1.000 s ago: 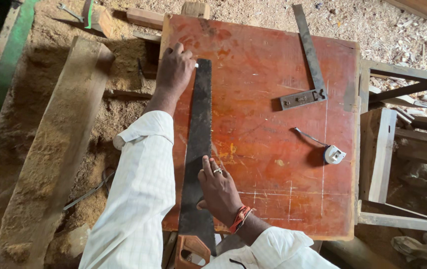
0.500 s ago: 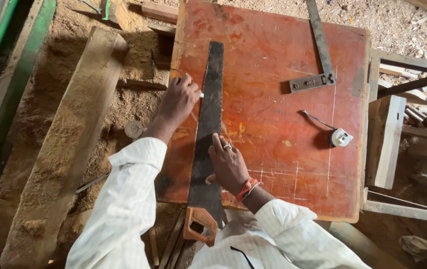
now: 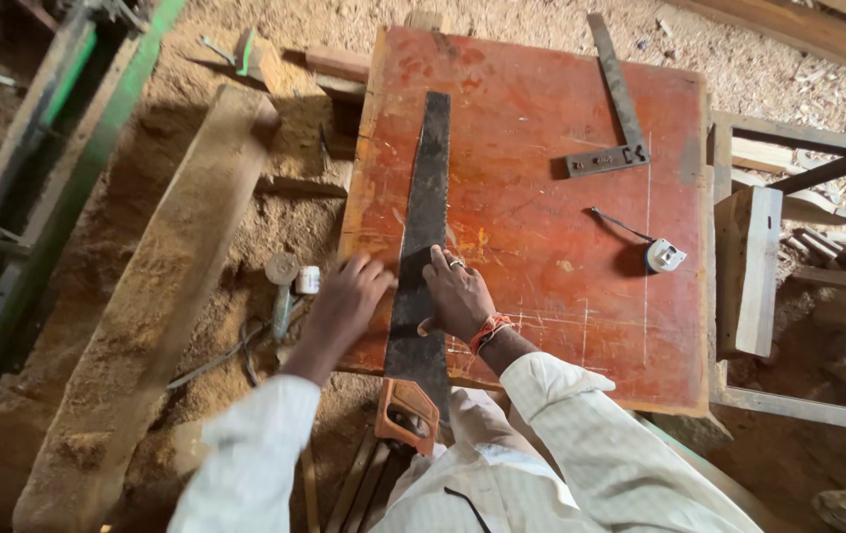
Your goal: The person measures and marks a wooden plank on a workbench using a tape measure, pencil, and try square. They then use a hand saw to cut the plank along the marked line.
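Head view, looking straight down: a long dark steel handsaw blade (image 3: 421,247) lies flat on a worn red-painted square board (image 3: 541,326), running away from the person, its orange handle (image 3: 406,415) hanging off the near edge. The right hand (image 3: 458,296) presses down on the blade, fingers spread and flat, a ring and an orange wristband showing; this grip is a pinning hold, not a closed grasp, and it seems meant to keep the blade steady as a straightedge. The left hand (image 3: 349,301) sits just beside the blade's left edge, blurred, fingertips bunched at the board; whether that grip pinches a marker I cannot tell. Well to the right lie a grey metal try square (image 3: 618,118) and a small white tape measure (image 3: 664,257), both apart from the hands. Pale lines cross the board's near right corner. Left of the board, a sawdust-covered wooden plank (image 3: 156,306) rests on the ground.
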